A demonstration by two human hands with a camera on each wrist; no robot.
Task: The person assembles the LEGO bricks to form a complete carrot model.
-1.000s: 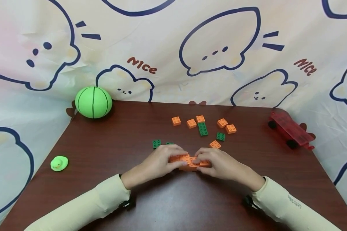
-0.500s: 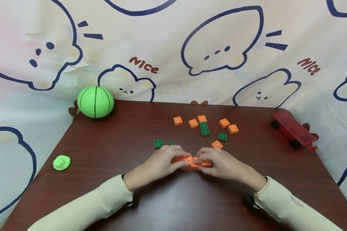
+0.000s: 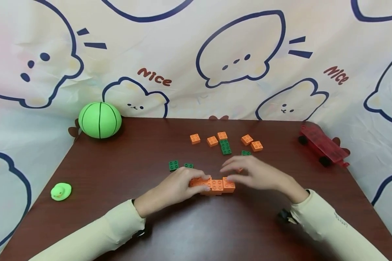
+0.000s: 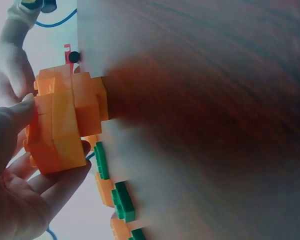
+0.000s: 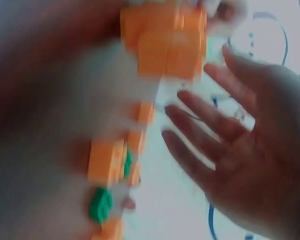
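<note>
The right hand (image 3: 259, 172) has just come away from the orange block assembly (image 3: 217, 185), leaving its right end uncovered. The hand is now released, its fingers spread and holding nothing; in the right wrist view (which is blurred) it stands just beside the assembly, apart from it. The left hand (image 3: 179, 183) remains in place, grasping the left end between thumb and fingers. The change suggests that a pressing or aligning step is finished for the moment, with one hand steadying the work and the other free.

The assembly is at the middle of the counter (image 3: 196, 232), in front of the loose pieces; whether its underside touches the surface cannot be told. No container is in view. Loose orange blocks (image 3: 195, 139) lie directly on the counter beyond the hands, one apparently touching the far end of a long green block (image 3: 225, 147). Smaller green blocks (image 3: 173, 165) lie nearby, two partly covered by the hands. A green ball (image 3: 99, 119) and a green duck (image 3: 61, 191) occupy the left side, a red toy car (image 3: 323, 143) the right.
</note>
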